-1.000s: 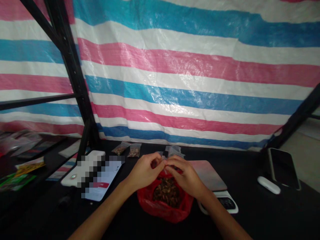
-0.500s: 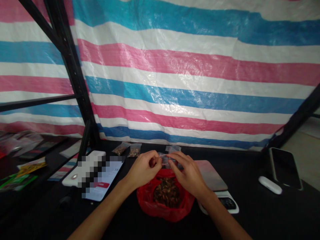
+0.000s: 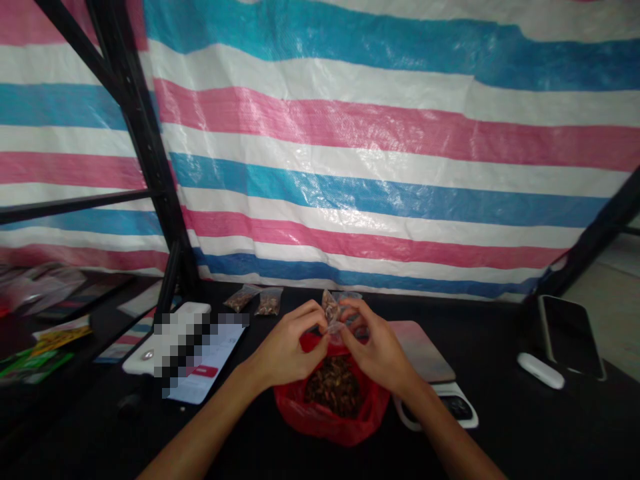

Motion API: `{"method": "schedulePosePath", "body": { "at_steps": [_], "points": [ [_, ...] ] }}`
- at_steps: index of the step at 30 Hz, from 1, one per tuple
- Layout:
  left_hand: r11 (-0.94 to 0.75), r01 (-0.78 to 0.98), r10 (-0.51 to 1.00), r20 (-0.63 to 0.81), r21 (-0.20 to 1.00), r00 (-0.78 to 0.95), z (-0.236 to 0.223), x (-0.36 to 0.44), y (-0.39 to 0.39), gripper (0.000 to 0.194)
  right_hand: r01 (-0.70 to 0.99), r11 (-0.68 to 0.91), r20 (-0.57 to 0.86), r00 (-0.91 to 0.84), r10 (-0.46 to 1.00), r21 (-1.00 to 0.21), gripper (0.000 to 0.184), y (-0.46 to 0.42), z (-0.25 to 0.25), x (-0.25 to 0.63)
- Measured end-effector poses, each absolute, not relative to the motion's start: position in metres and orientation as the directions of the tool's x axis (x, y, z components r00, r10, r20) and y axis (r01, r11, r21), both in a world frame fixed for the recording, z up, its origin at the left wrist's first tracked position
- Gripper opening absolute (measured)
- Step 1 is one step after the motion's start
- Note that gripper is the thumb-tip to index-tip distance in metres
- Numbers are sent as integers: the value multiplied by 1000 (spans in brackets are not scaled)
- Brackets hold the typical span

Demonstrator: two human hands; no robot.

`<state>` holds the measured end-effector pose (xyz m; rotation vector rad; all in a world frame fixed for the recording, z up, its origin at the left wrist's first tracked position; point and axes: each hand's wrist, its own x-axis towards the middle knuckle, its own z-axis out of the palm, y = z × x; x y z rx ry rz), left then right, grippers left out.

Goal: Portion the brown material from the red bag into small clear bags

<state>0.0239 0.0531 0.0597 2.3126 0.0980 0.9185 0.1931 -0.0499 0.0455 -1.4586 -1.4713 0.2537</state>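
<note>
Between my hands is a small clear plastic bag (image 3: 330,312) with brown bits inside. My left hand (image 3: 291,343) pinches its near left edge, thumb and fingers closed. On the other side my right hand (image 3: 374,343) pinches it too. Right below both hands stands a red plastic bag (image 3: 333,430), its mouth open. Brown dried pieces (image 3: 336,387) lie inside it; their exact kind is too blurred to tell. Another clear bag (image 3: 353,294) shows partly behind my right fingers.
Two small filled bags (image 3: 269,301) lie at the back. Beside my right forearm is a white kitchen scale (image 3: 425,353). A phone (image 3: 570,337) and white case (image 3: 540,371) are at right. At left are another phone (image 3: 205,363), packets (image 3: 37,367) and a black metal post (image 3: 150,160).
The small bag has been turned so its filled part now points up and away from me. My fingers have shifted to its near edge. The red bag has stayed in place.
</note>
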Motion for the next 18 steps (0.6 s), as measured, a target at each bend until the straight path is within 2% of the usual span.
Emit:
{"method": "schedulePosePath", "body": {
  "at_steps": [2, 4, 7, 9, 15, 18],
  "points": [
    [-787, -162, 300, 598, 595, 743, 60, 23, 53, 12, 646, 264, 496, 205, 844, -716, 32, -51, 47, 193],
    [-758, -116, 376, 576, 642, 726, 60, 24, 53, 16, 647, 293, 527, 200, 826, -704, 33, -51, 47, 194],
    [-622, 18, 552, 422, 783, 719, 58, 25, 56, 28, 604, 350, 562, 203, 802, -716, 36, -51, 45, 193],
    [-525, 69, 610, 319, 848, 725, 56, 26, 59, 31, 560, 385, 565, 189, 803, -734, 38, -51, 45, 192],
    [-397, -57, 655, 327, 916, 681, 52, 31, 61, 31, 511, 440, 559, 99, 823, -738, 46, -58, 52, 189],
    [-333, -147, 630, 336, 931, 701, 54, 32, 59, 34, 460, 450, 532, 58, 845, -765, 52, -63, 56, 192]
  ]
}}
